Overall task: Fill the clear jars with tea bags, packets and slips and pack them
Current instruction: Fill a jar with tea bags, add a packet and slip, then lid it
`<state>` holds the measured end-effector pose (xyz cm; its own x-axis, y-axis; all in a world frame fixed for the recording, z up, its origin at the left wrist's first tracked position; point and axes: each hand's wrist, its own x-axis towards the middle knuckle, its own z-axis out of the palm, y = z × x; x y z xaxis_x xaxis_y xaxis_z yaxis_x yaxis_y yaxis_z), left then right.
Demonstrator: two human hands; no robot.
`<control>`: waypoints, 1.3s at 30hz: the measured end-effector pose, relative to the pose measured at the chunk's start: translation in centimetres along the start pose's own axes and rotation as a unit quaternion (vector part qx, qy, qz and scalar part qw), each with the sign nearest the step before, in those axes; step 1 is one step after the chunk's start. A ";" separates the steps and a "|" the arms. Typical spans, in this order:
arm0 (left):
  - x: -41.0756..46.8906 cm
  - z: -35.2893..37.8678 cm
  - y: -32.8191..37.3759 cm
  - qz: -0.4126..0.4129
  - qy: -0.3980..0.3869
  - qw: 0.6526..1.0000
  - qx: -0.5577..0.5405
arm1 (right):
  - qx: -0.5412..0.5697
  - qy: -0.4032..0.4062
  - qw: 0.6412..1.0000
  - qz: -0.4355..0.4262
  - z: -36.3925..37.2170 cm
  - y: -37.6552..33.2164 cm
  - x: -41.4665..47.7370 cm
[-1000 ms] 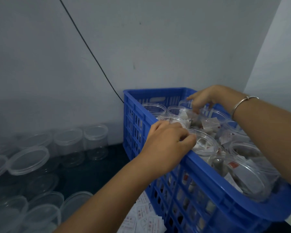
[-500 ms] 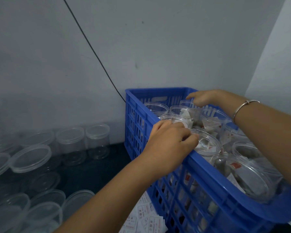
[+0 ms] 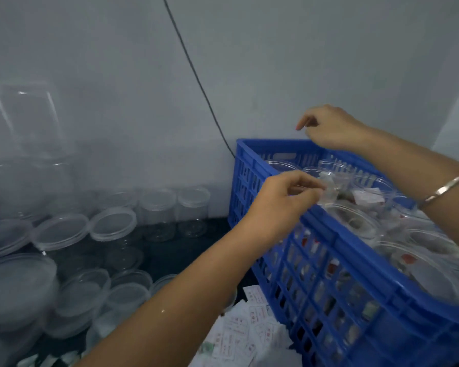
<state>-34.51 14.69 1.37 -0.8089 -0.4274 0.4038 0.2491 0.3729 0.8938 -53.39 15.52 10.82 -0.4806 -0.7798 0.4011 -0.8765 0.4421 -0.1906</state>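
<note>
The blue crate [image 3: 376, 282] fills 3 to 5 o'clock, packed with open clear jars [image 3: 355, 221] holding packets [image 3: 368, 197]. Over its near rim, the left hand [image 3: 284, 205] has thumb and forefinger drawn together at a blurred clear scrap [image 3: 329, 189] — whether it grips cannot be told. At 1 o'clock the right hand [image 3: 331, 131] hangs loosely curled, holding nothing. Lidded jars [image 3: 112, 223] stand at 9 o'clock — paper slips [image 3: 239, 329] lie at 6.

Both forearms reach forward, the left from below, the right from the right edge. The left hand [image 3: 284, 205] is held palm down, its thumb and forefinger brought together at the tips (whether they pinch anything is too blurred to tell). The right hand [image 3: 331, 128] hangs higher and farther off, fingers loosely curled, forefinger pointing left, holding nothing.
</note>
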 end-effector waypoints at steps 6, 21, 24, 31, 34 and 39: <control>-3.4 -7.1 -2.3 -0.053 0.143 0.988 0.020 | -0.030 -0.061 0.985 -0.161 2.5 -11.7 -0.9; -16.4 -23.3 -11.3 -0.201 0.372 0.894 0.149 | -0.097 -0.238 0.924 -0.282 21.1 -29.0 -7.6; -17.0 -23.3 -12.2 -0.202 0.352 0.900 0.159 | -0.108 -0.232 0.936 -0.242 22.3 -29.9 -8.0; -18.1 -22.3 -11.8 -0.201 0.355 0.906 0.113 | -0.031 -0.272 0.954 -0.124 23.0 -28.7 -7.6; -19.4 -21.0 -11.7 -0.211 0.344 0.910 0.098 | 0.004 -0.244 0.964 -0.105 22.9 -27.8 -7.9; -21.9 -18.5 -10.7 -0.214 0.302 0.923 0.101 | 0.058 -0.167 0.982 -0.068 20.1 -25.8 -9.3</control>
<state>-9.62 4.80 -13.38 -0.3505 -0.9299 0.1113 -0.1783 0.1829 0.9668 -26.86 2.43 -6.01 -0.3237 -0.9388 0.1180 -0.9216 0.2846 -0.2639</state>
